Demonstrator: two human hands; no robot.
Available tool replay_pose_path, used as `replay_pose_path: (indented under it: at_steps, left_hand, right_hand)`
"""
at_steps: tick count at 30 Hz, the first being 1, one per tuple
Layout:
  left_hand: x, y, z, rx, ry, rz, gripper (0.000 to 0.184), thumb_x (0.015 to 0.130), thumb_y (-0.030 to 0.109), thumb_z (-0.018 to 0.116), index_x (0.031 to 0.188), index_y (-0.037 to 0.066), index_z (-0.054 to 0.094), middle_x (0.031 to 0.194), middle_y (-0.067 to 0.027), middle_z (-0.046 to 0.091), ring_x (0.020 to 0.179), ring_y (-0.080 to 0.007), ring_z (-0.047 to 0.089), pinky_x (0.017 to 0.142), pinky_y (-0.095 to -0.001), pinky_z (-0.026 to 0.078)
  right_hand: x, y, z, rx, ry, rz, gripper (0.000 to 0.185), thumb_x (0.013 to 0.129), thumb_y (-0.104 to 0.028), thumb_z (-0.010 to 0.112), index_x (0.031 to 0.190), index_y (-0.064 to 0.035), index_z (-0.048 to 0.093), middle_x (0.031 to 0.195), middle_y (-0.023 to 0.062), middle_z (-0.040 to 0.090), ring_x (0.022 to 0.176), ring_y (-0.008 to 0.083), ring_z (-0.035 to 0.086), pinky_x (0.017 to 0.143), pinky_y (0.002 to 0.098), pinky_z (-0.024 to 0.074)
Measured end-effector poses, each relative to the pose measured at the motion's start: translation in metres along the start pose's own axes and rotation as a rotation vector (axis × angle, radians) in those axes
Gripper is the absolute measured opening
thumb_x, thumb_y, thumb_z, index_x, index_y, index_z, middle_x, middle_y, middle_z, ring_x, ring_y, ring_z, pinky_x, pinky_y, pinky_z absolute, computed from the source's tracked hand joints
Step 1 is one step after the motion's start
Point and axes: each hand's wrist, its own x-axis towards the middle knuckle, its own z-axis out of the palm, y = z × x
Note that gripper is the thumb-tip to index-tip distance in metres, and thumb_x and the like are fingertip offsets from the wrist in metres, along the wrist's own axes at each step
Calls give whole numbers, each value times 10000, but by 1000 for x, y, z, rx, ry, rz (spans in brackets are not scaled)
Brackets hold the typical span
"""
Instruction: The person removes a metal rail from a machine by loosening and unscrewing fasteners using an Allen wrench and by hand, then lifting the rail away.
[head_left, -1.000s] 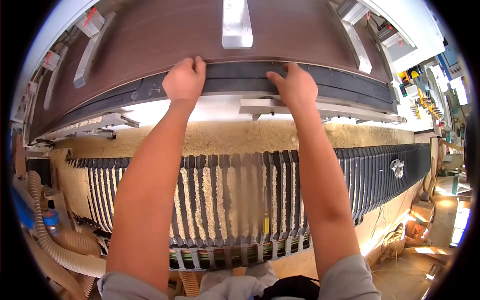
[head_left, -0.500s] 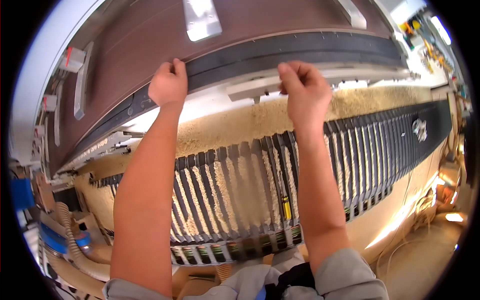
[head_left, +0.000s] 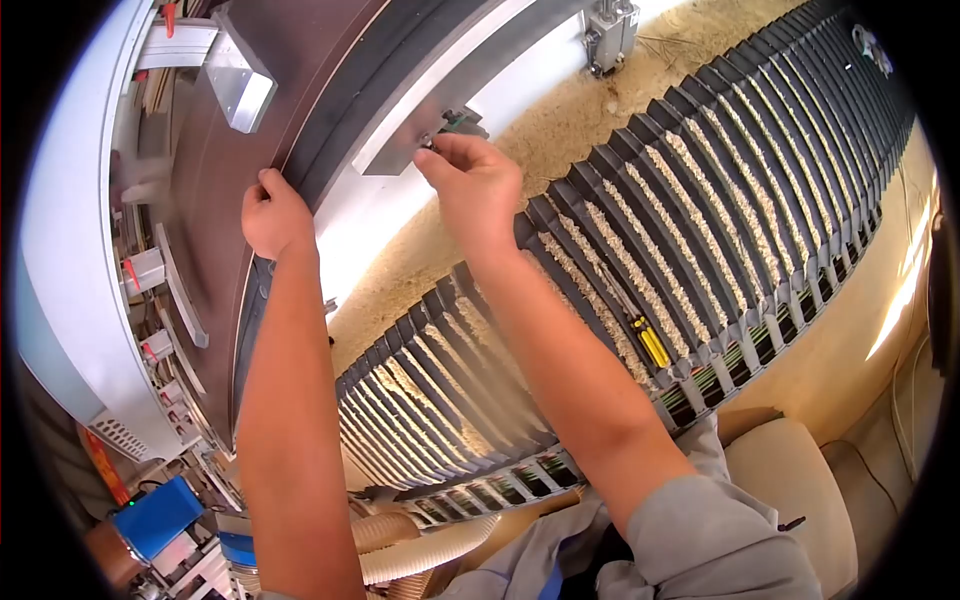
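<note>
My left hand [head_left: 276, 215] is closed at the edge of the brown panel [head_left: 300, 60], beside the dark strip [head_left: 345, 125] that runs along it. What its fingers hold, if anything, is hidden. My right hand [head_left: 475, 190] is in a pinch just under the end of a metal bar [head_left: 400, 140], at a small dark fitting [head_left: 460, 124]. Its fingertips meet at a small part too small to make out.
Below the hands runs a ribbed black cable chain [head_left: 640, 235] strewn with wood shavings. A yellow-handled screwdriver [head_left: 652, 342] lies in it. Metal brackets [head_left: 240, 90] stand over the panel at upper left. Pale hoses [head_left: 430, 550] lie at the bottom.
The view has turned, so the panel and chain now slant steeply. My right hand has left the dark strip and moved to the bar's end, its fingers now pinched. My left hand remains by the panel edge.
</note>
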Motion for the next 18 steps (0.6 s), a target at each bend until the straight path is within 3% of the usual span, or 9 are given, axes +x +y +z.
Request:
replay_pose_path:
  at_steps: [6,9,12,18]
  left_hand:
    - [2,-2,2,-4,7,9,486,933,483,540,828,48,731,843,-143,735,801,-352,683,731,-464,520]
    - [1,-1,0,-10,7,24,484,933,477,541,825,44,729,838,-149,734,800,-356,685,729,-465,522]
    - [2,-2,1,-24,8,25,483,933,474,545,831,40,731,825,-151,734,798,-358,688,727,-457,525]
    - [2,-3,2,-30,18,25,479,934,475,548,823,49,737,798,-142,731,779,-356,689,723,-459,526]
  right_hand:
    - [-2,-2,5,-36,47,-104,255,890,-62,769,1104,67,718,951,61,718,856,104,648,768,254,535]
    - [-6,-4,3,-193,53,-165,245,905,-71,750,1104,69,719,925,59,713,846,102,648,763,259,531]
    - [-4,1,5,-105,74,-107,239,909,-78,742,1102,61,722,908,64,712,839,107,649,765,266,527]
    - [3,8,9,-345,85,-367,225,913,-70,742,1105,45,725,904,66,718,794,117,649,758,269,527]
